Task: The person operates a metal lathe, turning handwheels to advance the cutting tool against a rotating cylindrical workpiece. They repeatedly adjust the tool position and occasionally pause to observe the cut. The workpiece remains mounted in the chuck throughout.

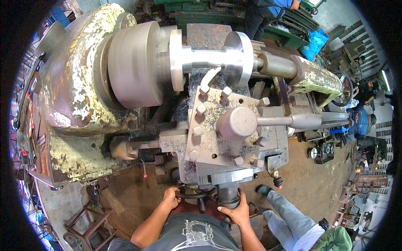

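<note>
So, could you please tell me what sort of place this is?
Most likely a machine workshop: a big worn lathe with chipped paint holds a shiny steel workpiece, metal shavings litter its toolpost, and more green machines stand behind.

Left hand (171, 197) wraps the handwheel (193, 195); most of the wheel sits hidden under the tool slide (217, 138). Right hand (235, 211) on the round handle (228, 193), fingertips out of sight behind it. Workpiece (209, 58) surface blurred, probably spinning. Seated person (293, 221) cut off at lower edge. Far workers (360, 121) too small to read.
</note>
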Demonstrator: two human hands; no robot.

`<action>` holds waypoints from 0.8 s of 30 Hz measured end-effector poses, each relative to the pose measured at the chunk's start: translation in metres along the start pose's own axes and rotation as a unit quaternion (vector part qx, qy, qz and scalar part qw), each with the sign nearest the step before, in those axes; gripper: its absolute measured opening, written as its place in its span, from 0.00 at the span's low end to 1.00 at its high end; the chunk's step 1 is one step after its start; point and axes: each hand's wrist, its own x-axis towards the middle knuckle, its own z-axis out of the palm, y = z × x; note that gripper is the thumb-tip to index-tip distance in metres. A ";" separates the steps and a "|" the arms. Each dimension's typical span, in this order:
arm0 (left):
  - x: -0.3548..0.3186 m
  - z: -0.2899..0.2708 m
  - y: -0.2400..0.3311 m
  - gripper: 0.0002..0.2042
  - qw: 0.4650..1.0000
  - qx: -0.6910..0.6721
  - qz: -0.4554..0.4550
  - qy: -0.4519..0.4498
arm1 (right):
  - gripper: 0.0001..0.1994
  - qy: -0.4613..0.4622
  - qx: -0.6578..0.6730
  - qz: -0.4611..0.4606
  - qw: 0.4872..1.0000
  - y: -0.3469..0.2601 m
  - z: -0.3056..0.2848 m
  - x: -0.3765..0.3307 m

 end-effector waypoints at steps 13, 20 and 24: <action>0.002 -0.004 0.000 0.09 0.998 0.065 0.019 -0.008 | 0.61 -0.008 -0.023 0.004 1.000 0.000 -0.002 0.001; -0.015 -0.019 0.017 0.19 0.912 0.348 0.216 -0.020 | 0.58 -0.005 -0.018 0.004 1.000 0.000 -0.002 0.002; -0.015 -0.034 0.033 0.18 0.818 0.499 0.264 -0.109 | 0.57 -0.003 -0.017 0.001 1.000 -0.001 -0.001 0.002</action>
